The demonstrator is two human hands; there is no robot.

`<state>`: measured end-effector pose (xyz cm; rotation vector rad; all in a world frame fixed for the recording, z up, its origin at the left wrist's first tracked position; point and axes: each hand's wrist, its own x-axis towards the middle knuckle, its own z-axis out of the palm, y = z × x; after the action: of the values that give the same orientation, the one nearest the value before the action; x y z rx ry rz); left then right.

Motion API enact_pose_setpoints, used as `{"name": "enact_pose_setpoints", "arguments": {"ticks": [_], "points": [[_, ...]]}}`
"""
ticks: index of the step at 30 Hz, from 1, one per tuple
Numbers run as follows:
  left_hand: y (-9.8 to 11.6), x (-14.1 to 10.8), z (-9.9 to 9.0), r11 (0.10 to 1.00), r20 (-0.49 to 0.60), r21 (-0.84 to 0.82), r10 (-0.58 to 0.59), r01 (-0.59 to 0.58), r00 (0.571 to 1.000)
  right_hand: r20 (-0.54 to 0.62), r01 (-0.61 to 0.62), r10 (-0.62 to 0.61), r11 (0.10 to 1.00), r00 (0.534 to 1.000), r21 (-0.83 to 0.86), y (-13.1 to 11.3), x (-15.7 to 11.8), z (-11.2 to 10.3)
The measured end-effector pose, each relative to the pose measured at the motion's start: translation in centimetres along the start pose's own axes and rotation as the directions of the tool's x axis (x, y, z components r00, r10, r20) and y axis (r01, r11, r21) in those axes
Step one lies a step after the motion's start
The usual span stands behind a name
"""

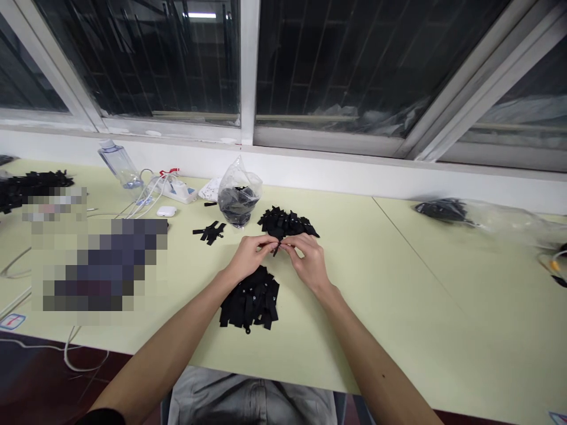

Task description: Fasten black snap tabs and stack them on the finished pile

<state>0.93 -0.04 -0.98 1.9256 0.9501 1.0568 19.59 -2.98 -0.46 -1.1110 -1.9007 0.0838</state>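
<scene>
1 small black tab [276, 247] is pinched between left hand [248, 255] and right hand [309, 260] (fingertips touching); it could be dropped among the loose black pile [287, 223] just behind.

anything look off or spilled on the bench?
Nothing spilled or damaged. One oddity: the clear water bottle far left leans steeply instead of standing upright, beside a tangle of white cables. Both hands, left hand and right hand, pinch one small black piece between the black piles.

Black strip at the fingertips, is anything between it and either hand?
Nothing visible: the left hand and right hand both pinch the black strip directly, above the table, between two heaps of similar pieces.
</scene>
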Motion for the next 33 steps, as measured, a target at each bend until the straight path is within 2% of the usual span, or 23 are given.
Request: {"name": "enact_pose_setpoints", "arguments": {"ticks": [17, 33], "points": [[0.45, -0.07, 0.08, 0.998, 0.003, 0.024, 0.052, -0.052, 0.999, 0.021, 0.004, -0.004, 1.0, 1.0, 0.002, -0.1, -0.12, 0.21], [0.02, -0.14, 0.28, 0.996, 0.001, 0.07, 0.057, -0.057, 0.998, 0.065, -0.061, 0.059, 0.997, 0.996, 0.038, 0.09, -0.21, 0.38]]}}
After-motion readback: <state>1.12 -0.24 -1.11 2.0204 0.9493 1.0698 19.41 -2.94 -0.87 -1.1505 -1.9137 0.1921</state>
